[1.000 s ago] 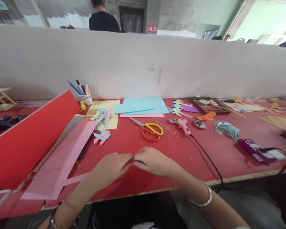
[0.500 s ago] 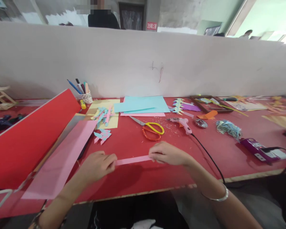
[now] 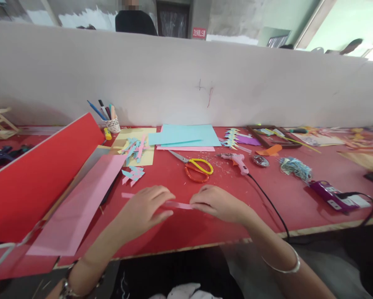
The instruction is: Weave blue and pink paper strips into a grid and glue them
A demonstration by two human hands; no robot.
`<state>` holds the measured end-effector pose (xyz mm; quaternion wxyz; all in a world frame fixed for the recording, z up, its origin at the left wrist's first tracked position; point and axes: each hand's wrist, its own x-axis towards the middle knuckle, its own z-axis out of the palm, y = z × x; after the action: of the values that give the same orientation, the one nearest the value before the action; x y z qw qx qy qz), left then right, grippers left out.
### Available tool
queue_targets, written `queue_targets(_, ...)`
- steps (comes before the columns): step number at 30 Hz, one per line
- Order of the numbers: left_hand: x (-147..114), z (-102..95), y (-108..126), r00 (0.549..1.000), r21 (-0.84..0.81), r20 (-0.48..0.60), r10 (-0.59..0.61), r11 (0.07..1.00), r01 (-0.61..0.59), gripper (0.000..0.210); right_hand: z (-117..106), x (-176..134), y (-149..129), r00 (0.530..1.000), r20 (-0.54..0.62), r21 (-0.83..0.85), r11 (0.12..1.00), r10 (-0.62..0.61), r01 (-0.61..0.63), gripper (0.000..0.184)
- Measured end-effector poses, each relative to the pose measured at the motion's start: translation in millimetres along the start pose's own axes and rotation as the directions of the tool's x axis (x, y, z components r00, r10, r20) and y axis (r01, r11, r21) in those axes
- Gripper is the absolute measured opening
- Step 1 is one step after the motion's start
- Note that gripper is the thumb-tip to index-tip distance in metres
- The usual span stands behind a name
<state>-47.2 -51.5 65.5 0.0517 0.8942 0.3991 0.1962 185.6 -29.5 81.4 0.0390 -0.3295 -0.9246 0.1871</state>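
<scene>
A narrow pink paper strip [image 3: 180, 205] runs between my hands above the red table. My right hand [image 3: 219, 203] is closed, pinching the strip's right end between thumb and fingers. My left hand [image 3: 149, 205] is over the strip's middle, thumb and fingers spread apart; the strip's other end sticks out to the left behind it. Beyond the hands lie scissors [image 3: 191, 166] with one yellow and one orange handle loop. Left of them is a small pile of folded pink and blue paper pieces [image 3: 133, 175].
A pink glue gun [image 3: 238, 162] with a black cord lies on the right. Blue sheets [image 3: 189, 135] rest at the back by a pen cup [image 3: 112, 125]. A red board [image 3: 46, 178] and a large pink sheet [image 3: 80, 207] are on the left. A purple power strip [image 3: 331, 195] sits far right.
My left hand has let go of the strip's left end and slid right along it, its fingers opening. The right hand still pinches its end.
</scene>
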Motion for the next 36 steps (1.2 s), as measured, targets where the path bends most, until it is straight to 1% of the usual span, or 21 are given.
queue_targets(2,6,4.3,8,0.991,-0.032,0.136,-0.014,0.999,0.018,0.035,-1,2,-3,1.0,0.007,-0.043,0.999,0.014,-0.013,0.029)
queue_targets(4,8,6.8,10,0.972,-0.054,0.224,-0.073,0.995,0.087,0.034,-1,2,-6,1.0,-0.019,-0.077,0.997,0.018,-0.019,0.027)
queue_targets(6,8,8.0,11,0.955,-0.078,0.267,-0.131,0.985,0.157,0.03,2,3,-11,0.997,-0.077,-0.113,0.994,0.004,-0.012,0.021)
queue_targets(9,11,8.8,14,0.936,-0.129,0.298,-0.19,0.963,0.237,0.029,14,11,-22,0.988,-0.152,-0.149,0.989,-0.019,-0.004,0.015)
queue_targets(13,13,9.5,19,0.915,-0.256,0.336,-0.223,0.913,0.317,0.027,31,21,-30,0.967,-0.246,-0.116,0.989,0.061,-0.092,0.013)
queue_targets(15,11,10.5,19,0.916,-0.293,0.337,-0.22,0.9,0.324,0.026,37,24,-29,0.954,-0.293,-0.095,0.99,0.071,-0.103,0.012)
queue_targets(18,7,11.8,17,0.92,-0.282,0.318,-0.229,0.904,0.323,0.031,41,24,-21,0.932,-0.362,-0.059,0.997,0.021,-0.046,0.01)
queue_targets(21,4,9.2,14,0.925,-0.269,0.288,-0.246,0.907,0.325,0.037,41,20,-11,0.885,-0.466,-0.057,0.998,-0.006,-0.023,0.009)
queue_targets(24,1,2.3,9,0.924,-0.299,0.284,-0.257,0.892,0.34,0.036,38,11,1,0.836,-0.549,-0.069,0.997,-0.006,-0.037,0.009)
queue_targets(27,-4,-3.3,0,0.921,-0.281,0.272,-0.279,0.892,0.353,0.036,33,-4,18,0.829,-0.558,-0.054,0.994,0.046,-0.092,0.01)
queue_targets(30,-13,-2.9,-12,0.934,-0.199,0.218,-0.284,0.924,0.328,0.035,27,-19,38,0.843,-0.506,0.015,0.979,0.181,-0.201,0.012)
queue_targets(31,-16,-1.4,-16,0.939,-0.156,0.193,-0.284,0.936,0.316,0.035,25,-23,44,0.832,-0.504,0.036,0.968,0.232,-0.248,0.013)
queue_targets(33,-19,3.1,-21,0.944,-0.072,0.161,-0.289,0.95,0.303,0.034,22,-27,51,0.803,-0.524,0.055,0.952,0.285,-0.302,0.014)
queue_targets(35,-20,7.7,-23,0.95,-0.031,0.16,-0.27,0.96,0.278,0.033,22,-23,48,0.775,-0.571,0.057,0.955,0.27,-0.29,0.016)
queue_targets(36,-18,9.5,-21,0.954,-0.026,0.166,-0.248,0.966,0.256,0.032,23,-19,42,0.76,-0.611,0.051,0.969,0.221,-0.241,0.017)
